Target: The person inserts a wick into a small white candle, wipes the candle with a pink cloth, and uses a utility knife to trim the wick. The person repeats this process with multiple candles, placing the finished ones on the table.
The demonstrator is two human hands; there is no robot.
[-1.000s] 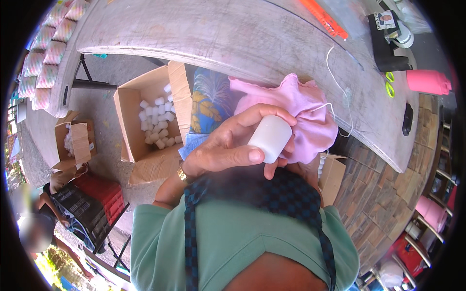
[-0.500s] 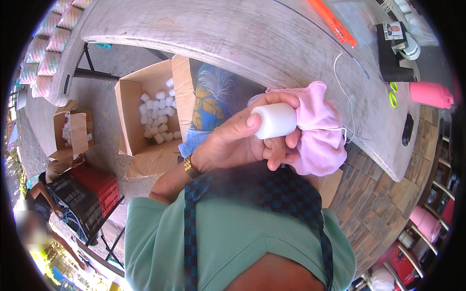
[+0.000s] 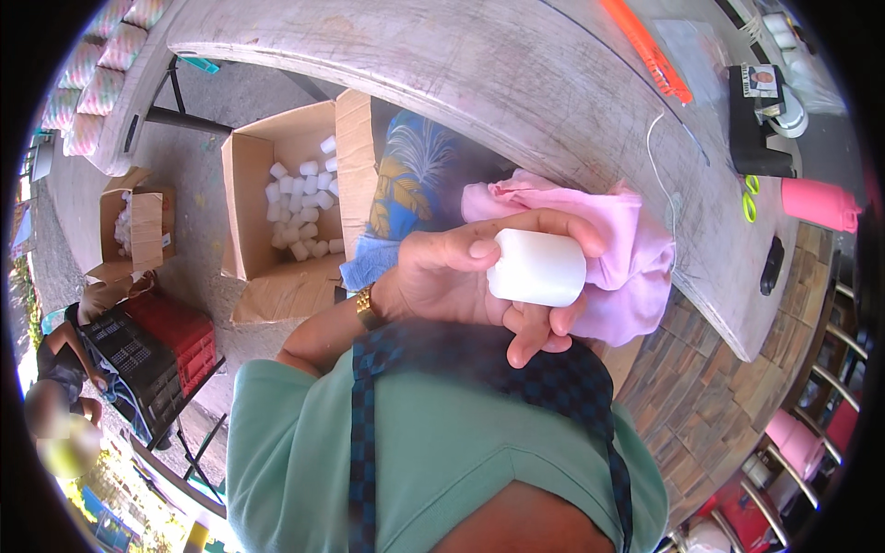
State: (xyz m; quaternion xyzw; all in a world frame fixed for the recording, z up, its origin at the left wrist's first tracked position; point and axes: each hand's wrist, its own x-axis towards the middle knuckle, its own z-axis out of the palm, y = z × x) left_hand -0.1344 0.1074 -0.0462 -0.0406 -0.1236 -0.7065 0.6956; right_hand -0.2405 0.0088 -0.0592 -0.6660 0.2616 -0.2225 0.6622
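My left hand comes in from the left, a gold-coloured watch on its wrist. Thumb and fingers are closed round a short white cylinder with a smooth side and rounded edges. A pink cloth lies in folds just behind and to the right of the cylinder, against the table edge. My right hand does not show; whether it is under the cloth I cannot tell. An open cardboard box at the left holds several similar white cylinders.
The grey table runs along the far side, carrying orange, green scissors and a pink roll. Blue patterned fabric hangs beside the box. A smaller box, crates and another person are at the left.
My left hand and the white cylinder have moved nearer to me and slightly right. The pink cloth has gone from a rounded bunch to looser, lower folds.
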